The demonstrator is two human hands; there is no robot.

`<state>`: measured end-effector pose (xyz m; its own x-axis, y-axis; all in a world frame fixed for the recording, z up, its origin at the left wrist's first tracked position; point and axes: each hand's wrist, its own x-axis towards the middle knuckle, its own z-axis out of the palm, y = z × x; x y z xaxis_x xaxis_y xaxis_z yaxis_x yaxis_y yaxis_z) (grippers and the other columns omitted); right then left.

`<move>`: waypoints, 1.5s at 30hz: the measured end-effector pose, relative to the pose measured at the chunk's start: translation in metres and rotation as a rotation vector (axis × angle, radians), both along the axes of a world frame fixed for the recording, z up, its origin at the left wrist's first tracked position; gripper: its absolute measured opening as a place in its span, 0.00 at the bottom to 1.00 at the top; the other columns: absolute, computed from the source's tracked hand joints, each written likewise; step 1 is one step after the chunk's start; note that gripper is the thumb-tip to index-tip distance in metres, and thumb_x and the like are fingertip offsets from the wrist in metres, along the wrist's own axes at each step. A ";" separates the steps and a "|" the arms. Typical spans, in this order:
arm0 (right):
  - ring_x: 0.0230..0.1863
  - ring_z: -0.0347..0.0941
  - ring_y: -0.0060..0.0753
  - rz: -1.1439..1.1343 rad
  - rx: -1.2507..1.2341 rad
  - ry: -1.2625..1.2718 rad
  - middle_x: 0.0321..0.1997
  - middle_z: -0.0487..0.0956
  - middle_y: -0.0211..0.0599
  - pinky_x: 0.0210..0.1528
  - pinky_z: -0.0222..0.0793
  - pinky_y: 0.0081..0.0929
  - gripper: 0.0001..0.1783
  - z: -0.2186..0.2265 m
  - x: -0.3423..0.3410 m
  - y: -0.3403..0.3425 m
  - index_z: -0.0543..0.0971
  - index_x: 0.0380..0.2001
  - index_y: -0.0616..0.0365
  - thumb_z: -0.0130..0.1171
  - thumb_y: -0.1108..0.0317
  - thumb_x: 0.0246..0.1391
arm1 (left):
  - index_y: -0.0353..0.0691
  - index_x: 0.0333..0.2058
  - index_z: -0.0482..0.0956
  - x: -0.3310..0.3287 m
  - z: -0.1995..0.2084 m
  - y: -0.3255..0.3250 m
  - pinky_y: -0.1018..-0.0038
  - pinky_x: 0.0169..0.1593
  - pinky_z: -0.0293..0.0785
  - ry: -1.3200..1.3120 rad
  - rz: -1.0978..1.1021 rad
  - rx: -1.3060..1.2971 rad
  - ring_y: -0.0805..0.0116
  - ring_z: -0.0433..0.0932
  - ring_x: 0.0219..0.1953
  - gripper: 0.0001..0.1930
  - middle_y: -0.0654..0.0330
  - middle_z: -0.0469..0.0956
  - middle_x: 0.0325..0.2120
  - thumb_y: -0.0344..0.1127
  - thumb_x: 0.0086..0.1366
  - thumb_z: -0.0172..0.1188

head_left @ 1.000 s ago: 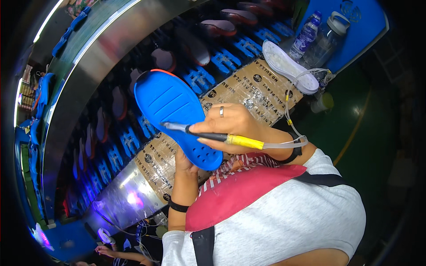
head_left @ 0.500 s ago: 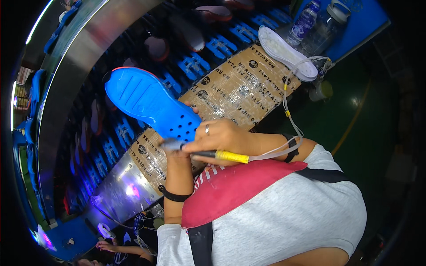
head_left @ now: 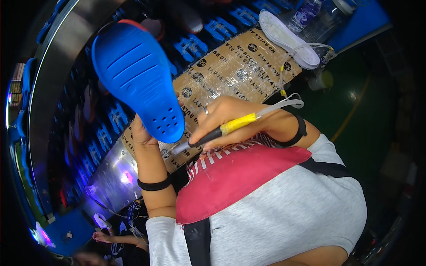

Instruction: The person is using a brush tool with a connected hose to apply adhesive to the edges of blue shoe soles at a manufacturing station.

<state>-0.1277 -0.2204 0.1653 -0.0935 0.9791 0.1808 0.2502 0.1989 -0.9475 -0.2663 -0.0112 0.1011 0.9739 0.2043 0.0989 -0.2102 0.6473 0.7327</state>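
Note:
A blue shoe sole (head_left: 138, 75), with grooves across its wide end and a cluster of holes at its narrow end, is raised over the cardboard-covered bench. My left hand (head_left: 143, 134) grips it from beneath near the holed end; most of those fingers are hidden behind it. In my right hand (head_left: 224, 117) is a glue brush (head_left: 239, 123) with a black and yellow handle, and a clear tube runs from its back end. The brush tip (head_left: 180, 148) points left, just beyond the sole's narrow end and apart from it.
Brown printed cardboard (head_left: 226, 62) under clear film covers the bench. A white shoe sole (head_left: 288, 40) lies at its far right, beside a bottle (head_left: 305, 15). Blue racks (head_left: 219, 30) carrying shoe parts line the far side. Another person's hand (head_left: 102, 237) shows at lower left.
The blue sole has come up closer and swung toward the left, its narrow end now pointing nearer to me. The brush has moved off the sole's edge to the right of it.

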 end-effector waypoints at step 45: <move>0.31 0.74 0.41 -0.001 0.284 -0.427 0.24 0.76 0.38 0.30 0.69 0.33 0.19 -0.029 0.005 0.010 0.81 0.37 0.48 0.60 0.70 0.35 | 0.28 0.46 0.74 -0.007 0.039 0.049 0.76 0.42 0.75 0.890 -0.513 0.581 0.70 0.79 0.36 0.21 0.53 0.79 0.37 0.42 0.63 0.54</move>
